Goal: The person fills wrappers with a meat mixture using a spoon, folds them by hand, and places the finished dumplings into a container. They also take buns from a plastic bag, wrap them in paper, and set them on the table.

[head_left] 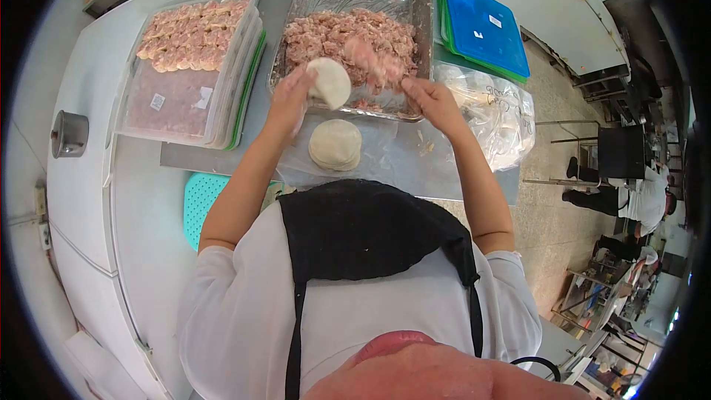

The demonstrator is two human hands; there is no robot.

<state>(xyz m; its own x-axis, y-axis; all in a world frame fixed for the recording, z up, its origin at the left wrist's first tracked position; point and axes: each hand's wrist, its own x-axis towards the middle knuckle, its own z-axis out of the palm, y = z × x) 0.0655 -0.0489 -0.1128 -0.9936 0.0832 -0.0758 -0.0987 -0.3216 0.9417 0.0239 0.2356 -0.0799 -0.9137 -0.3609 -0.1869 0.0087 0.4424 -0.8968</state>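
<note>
My left hand (291, 98) grips a round white dough wrapper (329, 84) by its edge, tilted up near the front rim of a metal tray (426, 22). Ground meat (318, 33) is heaped in that tray. At the tray's front right corner, my right hand (437, 104) is closed with thumb and fingers together; a motion-blurred lump of meat (370, 63) lies just left of its fingertips. Whether a tool is in those fingers I cannot make out. A stack of dough wrappers (335, 144) rests on plastic sheeting between my forearms.
Stacked clear boxes (167, 107) at left show rows of filled pieces on top. Blue and green lids (485, 30) lie at right, above a plastic bag of white dough (489, 115). A metal pot (69, 133) stands far left. Another person (643, 200) is at far right.
</note>
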